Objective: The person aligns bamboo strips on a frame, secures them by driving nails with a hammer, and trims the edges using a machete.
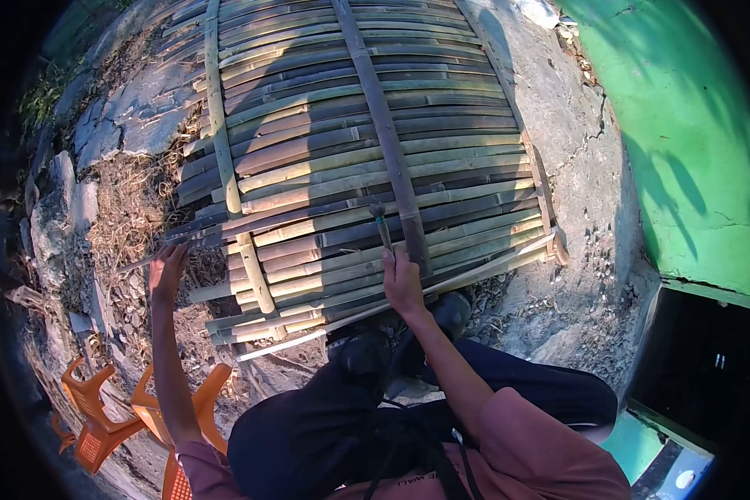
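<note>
A slatted panel of split bamboo [308,179] lies on the ground, crossed by long bamboo poles [377,117]. My right hand [402,282] is closed round the handle of a hammer [382,225], whose dark head is over the slats left of the middle pole. At the panel's left edge, my left hand [167,268] has its fingers closed on the end of a thin bamboo strip [262,218] that reaches right across the slats. A pale strip [329,325] runs along the near edge of the panel, close to my feet.
Orange plastic chairs [100,429] are at the lower left. Broken rock and dry roots [129,200] lie left of the panel. To the right are rough concrete [579,192] and a green wall [683,125], with a dark opening [692,358] below it.
</note>
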The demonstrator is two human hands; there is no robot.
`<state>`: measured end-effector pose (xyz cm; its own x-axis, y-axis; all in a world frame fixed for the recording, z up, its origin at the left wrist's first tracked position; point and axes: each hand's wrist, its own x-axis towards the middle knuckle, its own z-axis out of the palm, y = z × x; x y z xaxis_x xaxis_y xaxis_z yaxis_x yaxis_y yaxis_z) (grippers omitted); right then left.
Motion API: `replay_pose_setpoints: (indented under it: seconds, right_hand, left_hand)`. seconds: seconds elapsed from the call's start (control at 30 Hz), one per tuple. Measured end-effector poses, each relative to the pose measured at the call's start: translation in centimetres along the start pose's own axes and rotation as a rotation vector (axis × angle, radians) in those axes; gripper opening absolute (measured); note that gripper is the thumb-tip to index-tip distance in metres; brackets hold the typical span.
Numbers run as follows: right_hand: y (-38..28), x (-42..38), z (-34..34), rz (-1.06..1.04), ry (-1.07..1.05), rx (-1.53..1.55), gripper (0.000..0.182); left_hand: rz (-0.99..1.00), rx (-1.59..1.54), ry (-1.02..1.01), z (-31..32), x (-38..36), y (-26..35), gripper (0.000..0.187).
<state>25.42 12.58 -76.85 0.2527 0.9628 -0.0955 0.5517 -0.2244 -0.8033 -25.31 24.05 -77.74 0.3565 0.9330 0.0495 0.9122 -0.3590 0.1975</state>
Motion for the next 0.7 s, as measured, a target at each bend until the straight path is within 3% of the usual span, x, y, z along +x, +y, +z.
replay_pose_setpoints:
  seconds: [0.17,0.5,0.7]
  right_hand:
    - [0.4,-0.5,0.9,0.077,-0.071,0.007,0.032]
    - [-0.5,-1.5,0.7,0.015,-0.104,-0.027,0.033]
    - [0.6,-1.3,-0.8,0.115,-0.061,0.005,0.032]
  left_hand:
    - [-0.067,0.048,-0.157,-0.2,0.4,0.1,0.026]
    - [0.046,0.026,-0.139,-0.5,1.0,-0.9,0.026]
    - [0.022,0.048,-0.125,-1.1,1.1,0.4,0.024]
